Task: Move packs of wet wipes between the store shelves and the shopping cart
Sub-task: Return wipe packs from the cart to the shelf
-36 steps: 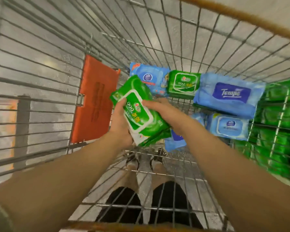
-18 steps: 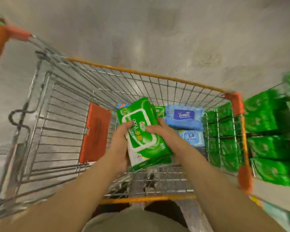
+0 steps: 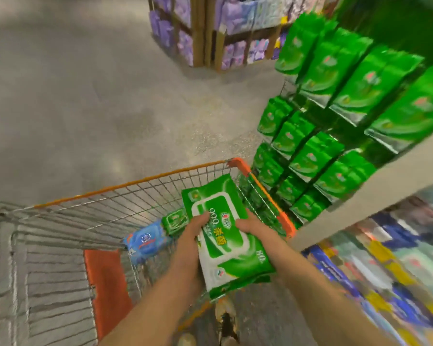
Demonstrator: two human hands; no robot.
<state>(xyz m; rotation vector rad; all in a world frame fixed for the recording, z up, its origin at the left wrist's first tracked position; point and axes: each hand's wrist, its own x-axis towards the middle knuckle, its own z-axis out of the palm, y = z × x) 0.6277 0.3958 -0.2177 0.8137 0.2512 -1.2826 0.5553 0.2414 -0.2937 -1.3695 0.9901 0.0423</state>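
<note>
Fingers of left hand (image 3: 194,229) and right hand (image 3: 251,224) clasp the green wipes pack (image 3: 226,236) above the cart (image 3: 145,182).

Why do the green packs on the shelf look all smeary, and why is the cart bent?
Head view: the shelf's green packs smear from motion blur; the pack held in both hands stays sharp enough to read "999"; the wide-angle lens curves the cart.

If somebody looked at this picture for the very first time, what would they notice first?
Probably the big green pack of wet wipes in the middle, held by the left hand and the right hand above the shopping cart. Next, the wall of matching green packs on the shelves to the right, and a blue pack lying in the cart.
</note>
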